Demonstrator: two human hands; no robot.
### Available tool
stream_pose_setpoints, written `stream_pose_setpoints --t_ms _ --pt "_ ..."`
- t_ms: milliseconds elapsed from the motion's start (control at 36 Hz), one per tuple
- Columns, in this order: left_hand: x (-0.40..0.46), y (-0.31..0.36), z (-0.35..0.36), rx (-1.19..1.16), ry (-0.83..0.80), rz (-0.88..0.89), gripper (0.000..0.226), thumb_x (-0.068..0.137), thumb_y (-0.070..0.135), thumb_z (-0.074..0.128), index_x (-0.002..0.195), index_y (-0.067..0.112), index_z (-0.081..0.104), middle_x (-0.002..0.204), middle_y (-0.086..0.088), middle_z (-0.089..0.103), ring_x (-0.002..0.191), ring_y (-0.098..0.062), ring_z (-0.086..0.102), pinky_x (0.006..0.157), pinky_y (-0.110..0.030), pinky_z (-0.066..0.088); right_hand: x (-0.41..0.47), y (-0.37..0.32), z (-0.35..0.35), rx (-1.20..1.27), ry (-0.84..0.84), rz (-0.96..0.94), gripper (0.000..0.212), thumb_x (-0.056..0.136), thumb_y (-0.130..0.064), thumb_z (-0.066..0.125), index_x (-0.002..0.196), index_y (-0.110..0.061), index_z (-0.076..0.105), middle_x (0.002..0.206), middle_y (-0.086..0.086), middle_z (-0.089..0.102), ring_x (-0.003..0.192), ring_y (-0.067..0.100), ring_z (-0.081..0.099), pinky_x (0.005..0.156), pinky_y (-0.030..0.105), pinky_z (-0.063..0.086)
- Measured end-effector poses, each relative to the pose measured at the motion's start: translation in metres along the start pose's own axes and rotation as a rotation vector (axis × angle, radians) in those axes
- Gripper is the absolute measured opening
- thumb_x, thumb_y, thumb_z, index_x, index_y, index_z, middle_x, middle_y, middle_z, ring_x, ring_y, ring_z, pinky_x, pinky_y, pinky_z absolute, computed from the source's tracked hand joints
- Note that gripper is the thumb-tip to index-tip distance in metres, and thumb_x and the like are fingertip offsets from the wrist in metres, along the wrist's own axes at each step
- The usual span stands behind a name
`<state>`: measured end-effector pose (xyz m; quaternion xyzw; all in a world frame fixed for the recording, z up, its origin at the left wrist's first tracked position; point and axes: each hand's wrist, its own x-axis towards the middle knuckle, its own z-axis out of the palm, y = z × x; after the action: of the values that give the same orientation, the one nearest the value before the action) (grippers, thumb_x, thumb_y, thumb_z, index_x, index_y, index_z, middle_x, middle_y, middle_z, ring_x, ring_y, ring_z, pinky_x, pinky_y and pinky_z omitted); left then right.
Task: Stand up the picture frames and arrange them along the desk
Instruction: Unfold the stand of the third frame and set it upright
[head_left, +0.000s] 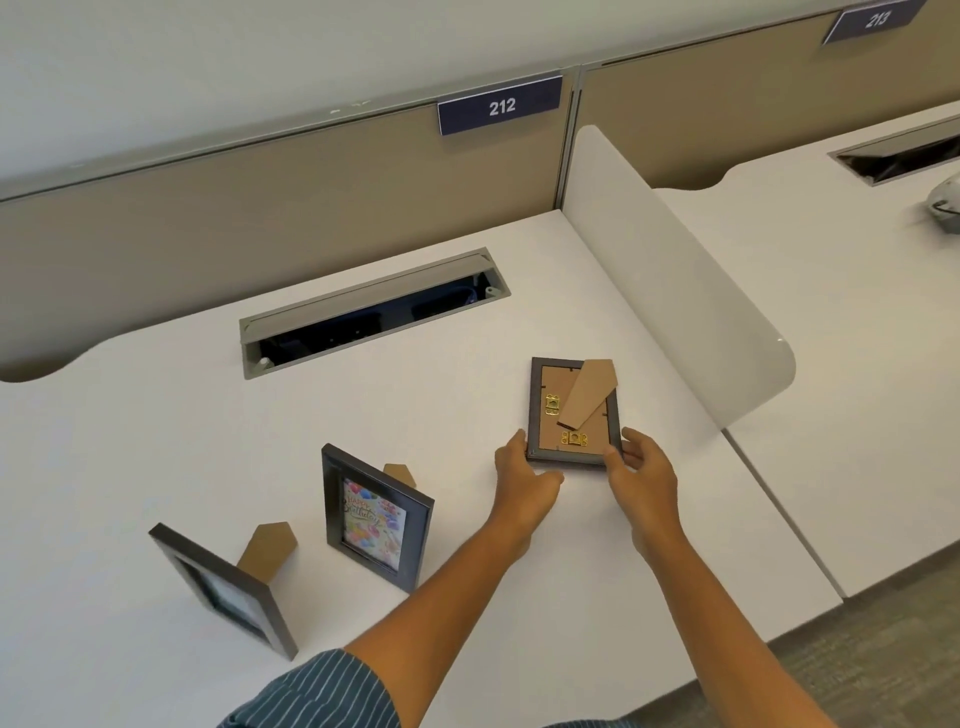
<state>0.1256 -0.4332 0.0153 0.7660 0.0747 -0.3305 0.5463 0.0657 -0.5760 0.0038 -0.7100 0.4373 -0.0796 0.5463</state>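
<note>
Three dark picture frames are on the white desk (156, 415). One frame (228, 587) stands at the near left on its cardboard prop. A second frame (375, 517) with a colourful birthday card stands to its right. The third frame (571, 415) lies face down near the right divider, brown backing and loose cardboard stand facing up. My left hand (522, 480) grips its near left corner. My right hand (641, 465) grips its near right corner. Its near edge looks slightly raised off the desk.
An open grey cable tray (363, 312) is cut into the desk behind the frames. A white rounded divider (675, 280) borders the desk on the right. A tan partition (260, 208) with label 212 runs along the back. A neighbouring desk lies beyond the divider.
</note>
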Motion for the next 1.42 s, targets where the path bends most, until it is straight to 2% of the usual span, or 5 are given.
stream_pose_setpoints --t_ms 278,389,639,1222,1417 --pt "-0.026 -0.003 -0.015 0.154 0.08 0.214 0.064 0.097 0.006 0.068 0.154 0.018 0.043 0.144 0.0 0.039 0.111 -0.011 0.062 0.089 -0.013 0.054 -0.031 -0.001 -0.022 -0.102 0.008 -0.279 0.035 0.092 -0.026 0.081 0.125 -0.016 0.076 0.117 0.0 0.066 0.095 0.01 0.07 0.089 0.029 0.062" --pt "-0.037 0.006 -0.02 0.179 0.172 0.307 0.05 0.098 0.01 0.069 0.146 0.014 0.054 0.131 0.001 0.044 0.097 -0.008 0.062 0.074 0.003 0.047 -0.042 0.005 -0.036 -0.182 -0.031 -0.523 0.051 0.078 -0.025 0.094 0.124 -0.022 0.074 0.112 -0.004 0.061 0.086 0.007 0.071 0.08 0.006 0.053" --pt "-0.066 0.028 -0.027 0.21 0.205 0.475 0.023 0.096 0.011 0.072 0.119 0.015 0.072 0.113 0.001 0.05 0.086 -0.007 0.064 0.075 -0.002 0.049 -0.054 0.007 -0.049 -0.231 0.121 -0.8 0.022 0.091 0.002 0.078 0.111 -0.008 0.077 0.105 -0.003 0.063 0.097 0.017 0.063 0.079 0.016 0.052" --pt "-0.108 0.048 -0.066 -0.174 0.028 0.319 0.013 0.092 0.029 0.078 0.102 0.021 0.081 0.101 0.0 0.079 0.104 -0.022 0.073 0.089 -0.039 0.064 -0.114 -0.056 -0.07 0.261 -0.203 -0.248 0.013 0.106 -0.031 0.061 0.106 -0.021 0.069 0.094 0.0 0.08 0.091 0.02 0.078 0.073 0.039 0.063" --pt "-0.115 0.06 -0.075 -0.273 0.067 0.244 0.024 0.092 0.03 0.078 0.108 0.012 0.08 0.097 -0.004 0.082 0.097 -0.02 0.077 0.073 -0.023 0.058 -0.126 -0.073 -0.07 0.309 -0.241 -0.199 0.018 0.105 -0.033 0.062 0.108 -0.017 0.071 0.091 0.001 0.081 0.088 0.018 0.079 0.067 0.028 0.061"
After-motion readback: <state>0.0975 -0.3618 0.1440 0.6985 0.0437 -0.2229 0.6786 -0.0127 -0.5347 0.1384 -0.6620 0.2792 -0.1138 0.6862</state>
